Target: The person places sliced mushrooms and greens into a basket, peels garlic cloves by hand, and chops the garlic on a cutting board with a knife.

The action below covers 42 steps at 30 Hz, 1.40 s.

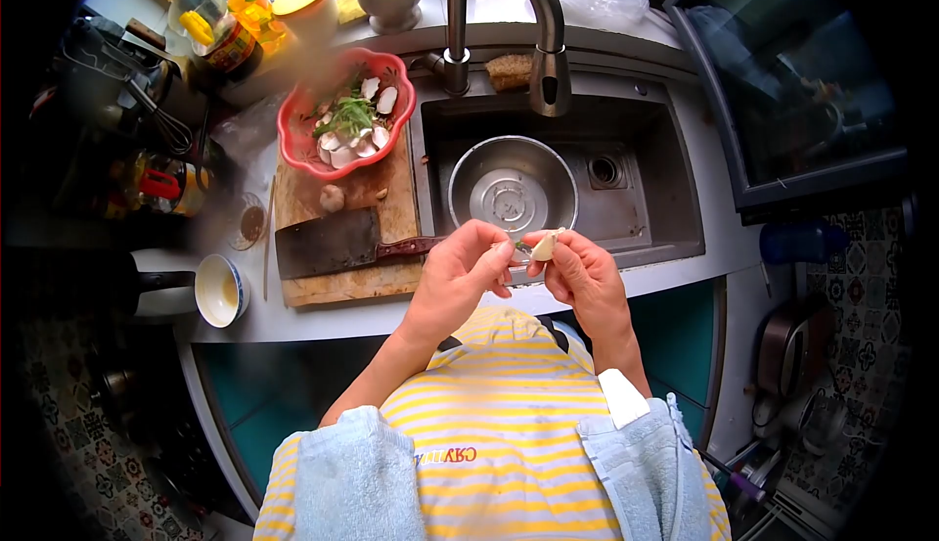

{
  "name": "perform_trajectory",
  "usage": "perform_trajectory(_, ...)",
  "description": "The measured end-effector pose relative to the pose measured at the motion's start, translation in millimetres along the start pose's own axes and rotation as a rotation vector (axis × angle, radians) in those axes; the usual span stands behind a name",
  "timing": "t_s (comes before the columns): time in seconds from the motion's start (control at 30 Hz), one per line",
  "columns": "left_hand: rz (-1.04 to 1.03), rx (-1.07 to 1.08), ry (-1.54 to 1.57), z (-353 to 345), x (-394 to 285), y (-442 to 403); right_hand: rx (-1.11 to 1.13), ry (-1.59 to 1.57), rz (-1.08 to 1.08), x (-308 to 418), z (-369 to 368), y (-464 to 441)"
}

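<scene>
Yellow and white stripes on my top (489, 424) are closest. My right hand (579, 265) pinches a small pale piece (546, 247) over the front edge of the sink (646, 199), near the metal bowl (513, 189) sitting inside. My left hand (479, 255) is just beside it, thumb and finger bent close; I can't tell what they grip. A big knife (328, 243) lies on the wooden board (347, 285), its handle pointing to my left hand.
</scene>
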<state>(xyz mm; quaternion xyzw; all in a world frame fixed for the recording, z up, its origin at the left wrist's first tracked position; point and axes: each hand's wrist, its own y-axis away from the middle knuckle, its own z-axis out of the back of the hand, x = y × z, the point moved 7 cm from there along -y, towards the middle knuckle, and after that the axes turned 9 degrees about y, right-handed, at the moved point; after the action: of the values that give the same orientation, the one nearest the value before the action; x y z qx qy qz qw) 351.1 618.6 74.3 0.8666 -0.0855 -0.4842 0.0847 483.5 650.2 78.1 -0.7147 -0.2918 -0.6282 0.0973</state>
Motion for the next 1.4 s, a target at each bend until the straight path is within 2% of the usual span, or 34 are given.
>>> perform_trajectory(0.17, -0.237, -0.089, -0.221, -0.6, -17.7, 0.2, -0.027, 0.289, 0.030, 4.6, -3.5, 3.2)
perform_trajectory(0.3, -0.220, -0.014, -0.297, -7.0, -20.2, 0.4, -0.035, 0.466, 0.094, 8.9, -6.5, 3.1)
perform_trajectory(0.37, -0.174, -0.035, -0.288, -6.3, -18.6, 0.1, -0.039, 0.487, 0.083, 10.6, -6.5, 2.7)
perform_trajectory(0.57, -0.369, -0.018, -0.510, -7.5, -26.8, 0.3, -0.067, 0.594, 0.133, 12.7, -5.1, 3.2)
perform_trajectory(0.77, -0.329, 0.016, -0.534, -8.2, -31.1, -2.0, -0.065, 0.644, 0.174, 16.7, -7.1, 3.2)
perform_trajectory(0.87, -0.488, 0.019, -0.686, -14.6, -41.8, 2.3, -0.068, 0.643, 0.181, 19.6, -7.8, 3.3)
perform_trajectory(1.17, -0.477, 0.045, -0.700, -17.5, -42.7, 2.3, -0.087, 0.694, 0.217, 23.0, -8.2, 4.2)
perform_trajectory(1.37, -0.641, 0.016, -0.803, -25.1, -44.9, 6.8, -0.121, 0.745, 0.302, 26.6, -7.9, 5.6)
perform_trajectory(1.4, -0.575, -0.005, -0.727, -22.7, -43.2, 4.8, -0.127, 0.743, 0.301, 26.8, -7.9, 6.0)
